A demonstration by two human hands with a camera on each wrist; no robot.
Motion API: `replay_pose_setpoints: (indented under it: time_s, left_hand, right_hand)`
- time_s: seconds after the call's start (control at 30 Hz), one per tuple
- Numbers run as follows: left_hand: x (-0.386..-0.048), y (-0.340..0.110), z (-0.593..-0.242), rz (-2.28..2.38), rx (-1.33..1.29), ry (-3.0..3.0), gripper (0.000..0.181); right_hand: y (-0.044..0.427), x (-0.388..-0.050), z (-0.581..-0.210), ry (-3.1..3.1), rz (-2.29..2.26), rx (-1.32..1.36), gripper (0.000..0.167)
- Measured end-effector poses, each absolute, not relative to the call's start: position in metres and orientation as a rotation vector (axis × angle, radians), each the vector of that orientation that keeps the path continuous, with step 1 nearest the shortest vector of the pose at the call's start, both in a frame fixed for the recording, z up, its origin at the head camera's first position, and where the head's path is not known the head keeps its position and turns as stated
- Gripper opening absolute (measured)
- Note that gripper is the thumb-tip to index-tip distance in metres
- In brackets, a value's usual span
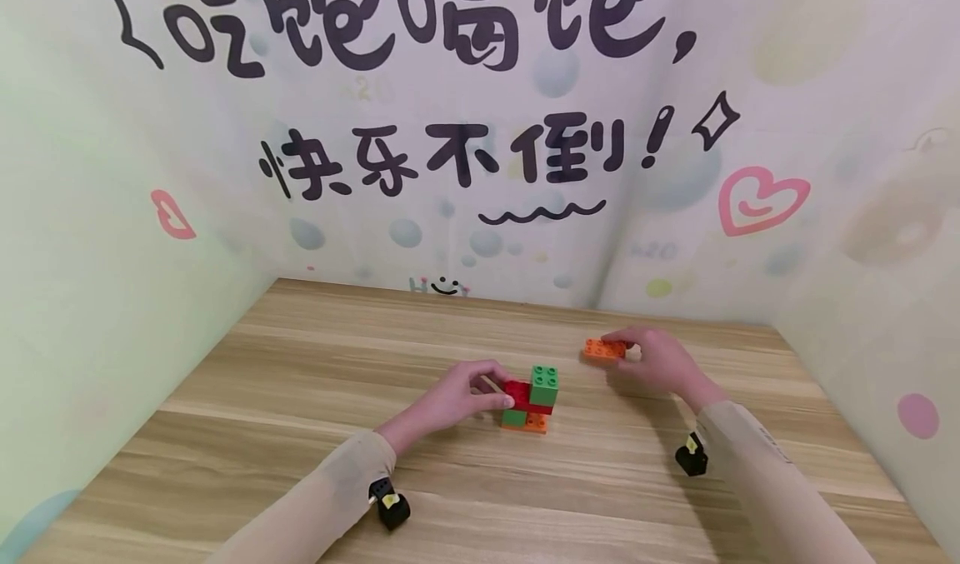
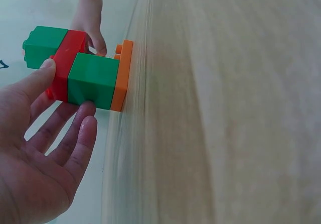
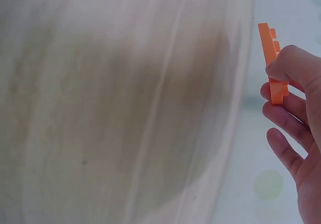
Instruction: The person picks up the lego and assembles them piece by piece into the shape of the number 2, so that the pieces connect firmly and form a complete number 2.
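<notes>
A small stack of toy building bricks stands on the wooden table. At its base is a thin orange brick (image 2: pixel 123 78) with studs, under a green block (image 2: pixel 93 81). A red brick (image 1: pixel 517 394) lies across that, and a second green block (image 1: pixel 544 387) tops its right end. My left hand (image 1: pixel 453 393) pinches the red brick from the left, thumb on the near side; the other fingers are partly hidden in the head view. To the right and farther back, my right hand (image 1: pixel 656 360) pinches a flat orange brick (image 1: pixel 600 350) by its right end, apart from the stack.
The wooden table (image 1: pixel 300 464) meets a printed cloth backdrop (image 1: pixel 420 247) at the back, with cloth walls on both sides. Black wrist devices with yellow marks hang at the left cuff (image 1: pixel 392 507) and right cuff (image 1: pixel 692 456).
</notes>
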State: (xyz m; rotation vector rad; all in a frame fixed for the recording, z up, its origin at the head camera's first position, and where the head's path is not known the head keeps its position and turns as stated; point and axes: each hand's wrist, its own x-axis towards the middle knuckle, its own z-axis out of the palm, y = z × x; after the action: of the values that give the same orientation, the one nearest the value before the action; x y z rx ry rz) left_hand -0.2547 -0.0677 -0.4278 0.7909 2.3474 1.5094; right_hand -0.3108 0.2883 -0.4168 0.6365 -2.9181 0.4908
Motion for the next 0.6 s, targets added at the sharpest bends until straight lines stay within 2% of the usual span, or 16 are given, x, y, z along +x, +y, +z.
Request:
replay_pose_setpoints:
  time_s: [0.6]
  left_hand:
    - [-0.255,-0.068,-0.427,1.511,0.789,2.350,0.021]
  right_hand:
    - [0.275,-0.301,-0.390,-2.737,0.498,0.749,0.042]
